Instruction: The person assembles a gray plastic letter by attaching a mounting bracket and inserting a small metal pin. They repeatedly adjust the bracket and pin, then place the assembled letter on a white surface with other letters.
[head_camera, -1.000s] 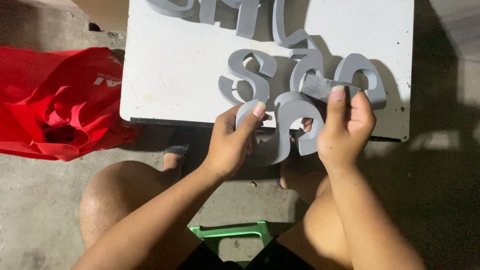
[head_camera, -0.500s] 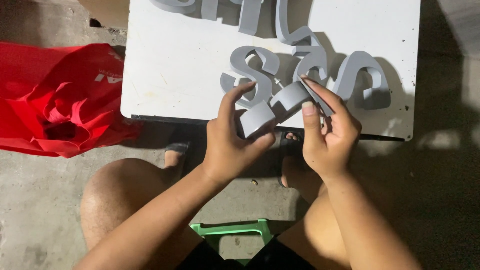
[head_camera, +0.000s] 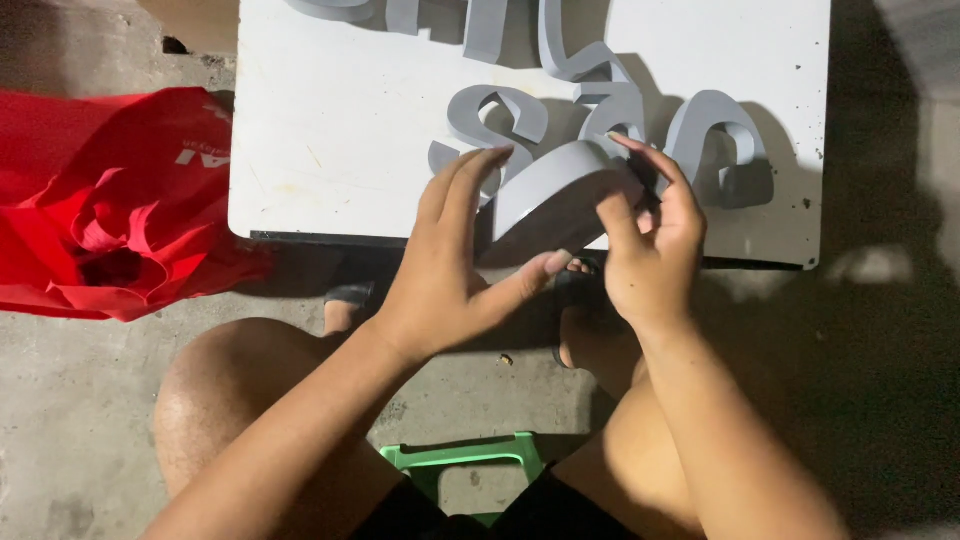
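2 hands (head_camera: 450, 270) (head_camera: 655, 245) | fingers spread, gripping grey curved letter (head_camera: 555, 185) | over white board (head_camera: 330, 130) edge

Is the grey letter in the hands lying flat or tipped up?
Tipped up: the grey letter shows its curved edge, held between both hands above the white board.
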